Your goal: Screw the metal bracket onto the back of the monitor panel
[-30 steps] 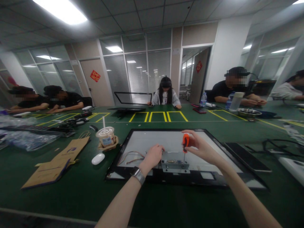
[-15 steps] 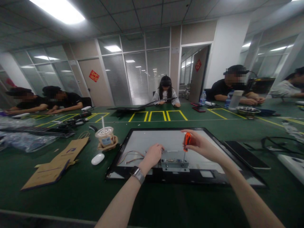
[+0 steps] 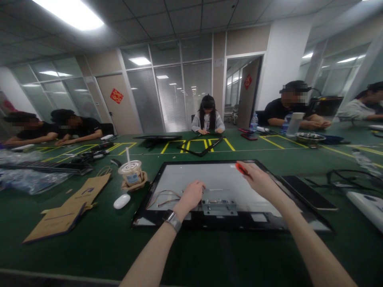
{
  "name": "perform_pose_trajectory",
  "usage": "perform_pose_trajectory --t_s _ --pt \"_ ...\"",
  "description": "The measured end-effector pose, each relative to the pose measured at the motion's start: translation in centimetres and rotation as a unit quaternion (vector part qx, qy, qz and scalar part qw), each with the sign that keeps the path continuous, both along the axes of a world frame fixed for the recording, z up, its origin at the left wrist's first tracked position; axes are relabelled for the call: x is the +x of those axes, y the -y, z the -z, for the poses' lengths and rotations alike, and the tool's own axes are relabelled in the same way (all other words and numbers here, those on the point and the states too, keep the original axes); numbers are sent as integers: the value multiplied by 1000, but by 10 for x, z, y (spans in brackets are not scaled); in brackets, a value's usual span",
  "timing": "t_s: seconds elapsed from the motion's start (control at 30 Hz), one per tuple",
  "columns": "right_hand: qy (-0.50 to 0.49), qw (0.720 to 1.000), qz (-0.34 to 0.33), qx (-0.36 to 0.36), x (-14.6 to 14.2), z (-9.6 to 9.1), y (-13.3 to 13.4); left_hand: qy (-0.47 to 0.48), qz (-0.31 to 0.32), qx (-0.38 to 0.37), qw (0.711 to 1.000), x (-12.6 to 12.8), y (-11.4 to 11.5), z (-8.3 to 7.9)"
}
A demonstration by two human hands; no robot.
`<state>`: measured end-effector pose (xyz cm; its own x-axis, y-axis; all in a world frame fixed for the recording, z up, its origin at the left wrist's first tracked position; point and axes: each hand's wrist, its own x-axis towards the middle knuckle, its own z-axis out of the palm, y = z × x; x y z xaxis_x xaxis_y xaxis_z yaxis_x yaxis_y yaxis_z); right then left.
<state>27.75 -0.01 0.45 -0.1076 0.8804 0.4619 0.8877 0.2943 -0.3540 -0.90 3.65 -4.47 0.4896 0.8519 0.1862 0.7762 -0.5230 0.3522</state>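
Note:
A flat display panel (image 3: 175,172) lies with its pale side up and a black border around it. On its near part sits a metal bracket (image 3: 220,210) with connector ports along it. At the bracket's left end is my left hand (image 3: 193,194), fingers curled against it and their tips partly hidden; the wrist wears a watch (image 3: 172,219). My right hand (image 3: 257,177) is closed around an orange-and-black screwdriver (image 3: 241,169), held above the panel, up and right of the bracket. The screwdriver's shaft is not visible. Thin wires (image 3: 163,195) lie left of my left hand.
Left of the panel stand a drink cup (image 3: 131,172) in a carton holder, a white mouse (image 3: 121,201) and a paper bag (image 3: 70,207). On the right lie a dark slab (image 3: 308,193) and a white device (image 3: 366,209). Across the table, a person (image 3: 208,115) handles a black frame (image 3: 200,153).
My right hand has lifted the screwdriver off the bracket, up and to the right, and tilted it. My left hand stays at the bracket. The person opposite has lowered the black frame.

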Motion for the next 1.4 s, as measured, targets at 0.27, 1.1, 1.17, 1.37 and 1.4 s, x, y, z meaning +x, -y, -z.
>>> perform_pose_trajectory --t_s 0.27,1.1,1.17,1.37,1.4 --pt "147 975 50 -159 -4 34 -8 47 14 -1 999 -5 -3 1" --pt "-35 964 -135 -228 -40 8 15 87 93 -104 986 -27 -2 -13" --pt "-44 967 -141 -207 -39 3 17 106 100 -89 985 -28 0 -18" --pt "-72 973 -143 -167 -40 0 17 167 97 -53 980 -28 -2 -20" --pt "-73 973 -145 -166 -40 3 16 166 94 -54 980 -27 -3 -18"
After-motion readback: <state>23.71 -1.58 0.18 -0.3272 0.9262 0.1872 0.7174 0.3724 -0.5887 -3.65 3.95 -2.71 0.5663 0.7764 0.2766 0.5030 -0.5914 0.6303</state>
